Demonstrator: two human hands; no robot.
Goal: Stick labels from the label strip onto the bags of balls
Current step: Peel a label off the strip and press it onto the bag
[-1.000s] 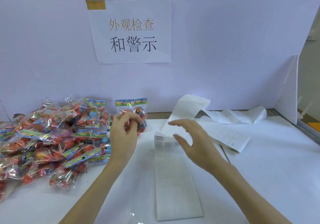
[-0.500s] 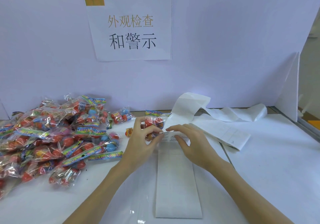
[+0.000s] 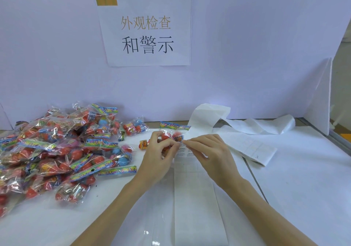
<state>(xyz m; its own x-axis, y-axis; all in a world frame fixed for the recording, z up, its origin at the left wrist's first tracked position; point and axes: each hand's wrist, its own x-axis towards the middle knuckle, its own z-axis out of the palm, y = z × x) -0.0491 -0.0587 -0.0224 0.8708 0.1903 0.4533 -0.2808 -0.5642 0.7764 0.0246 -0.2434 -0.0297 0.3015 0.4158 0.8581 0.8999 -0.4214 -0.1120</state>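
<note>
Bag of balls is held in the left hand grip over the label strip; the right hand pinches a label against it

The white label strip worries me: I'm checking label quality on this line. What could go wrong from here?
1. The left hand holds the crinkly clear bag of red balls off the table, so the white printed label may go on creased or crooked.
2. The right hand pinches the label at one edge; it could curl and stick to itself.
3. The long white label strip lies loose and may lift.
</note>
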